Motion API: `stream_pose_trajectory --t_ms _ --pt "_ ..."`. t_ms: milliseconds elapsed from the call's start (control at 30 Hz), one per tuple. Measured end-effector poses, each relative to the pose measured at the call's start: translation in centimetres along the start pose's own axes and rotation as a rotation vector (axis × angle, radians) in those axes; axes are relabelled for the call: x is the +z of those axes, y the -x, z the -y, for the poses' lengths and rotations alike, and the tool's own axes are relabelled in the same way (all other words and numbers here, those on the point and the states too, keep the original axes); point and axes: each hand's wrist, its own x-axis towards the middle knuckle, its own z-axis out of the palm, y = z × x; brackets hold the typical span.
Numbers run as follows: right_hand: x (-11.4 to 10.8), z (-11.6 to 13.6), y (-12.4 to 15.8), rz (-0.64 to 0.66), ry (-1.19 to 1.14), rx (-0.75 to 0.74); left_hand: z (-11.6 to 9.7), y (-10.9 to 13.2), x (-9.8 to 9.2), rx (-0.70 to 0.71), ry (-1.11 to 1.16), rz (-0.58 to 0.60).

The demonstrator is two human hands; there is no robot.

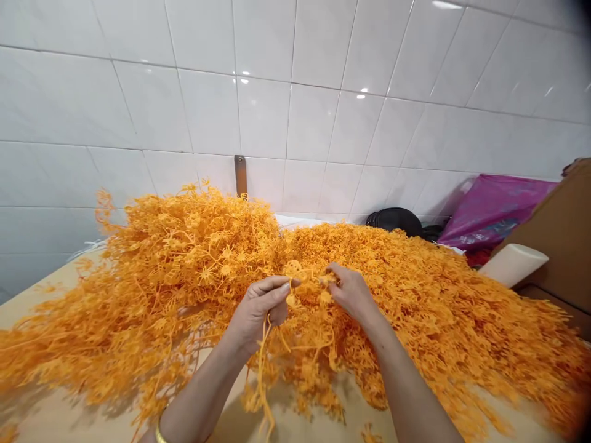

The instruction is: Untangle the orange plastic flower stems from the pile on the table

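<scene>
My left hand (264, 307) pinches an orange artificial flower stem (262, 369), whose thin stalks hang below the palm towards the table. To its right, my right hand (348, 292) has its fingertips closed on small orange flower pieces at the other end of the sprig. Between the two hands, small orange blossoms (292, 269) show. Behind and around both hands lies a loose heap of orange branched sprigs (198, 246) on the left. A denser heap of small orange plastic flower pieces (429, 289) spreads on the right.
The pale yellow table (231, 418) shows at the front. Along the tiled wall (263, 117) are a brown strap-like piece (241, 176) and a black rounded item (394, 219). At right stand a purple bag (489, 206), a white cylinder (512, 264) and a cardboard box (549, 227).
</scene>
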Motion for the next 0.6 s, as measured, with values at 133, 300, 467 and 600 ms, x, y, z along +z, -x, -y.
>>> stream_pose_trajectory --t_ms 133,300,467,600 --pt "-0.2 0.2 0.3 0.202 0.015 0.034 0.6 -0.4 -0.2 0.079 -0.125 -0.117" --pt "-3.2 -0.8 0.6 0.138 -0.07 0.164 1.3 -0.5 0.1 0.086 -0.364 -0.14" --pt "-5.0 0.7 0.9 0.07 -0.643 0.145 1.6 -0.4 0.1 0.111 -0.505 -0.141" --pt "-3.9 3.1 1.0 0.131 -0.66 0.104 2.0 -0.2 0.4 0.189 -0.644 -0.05"
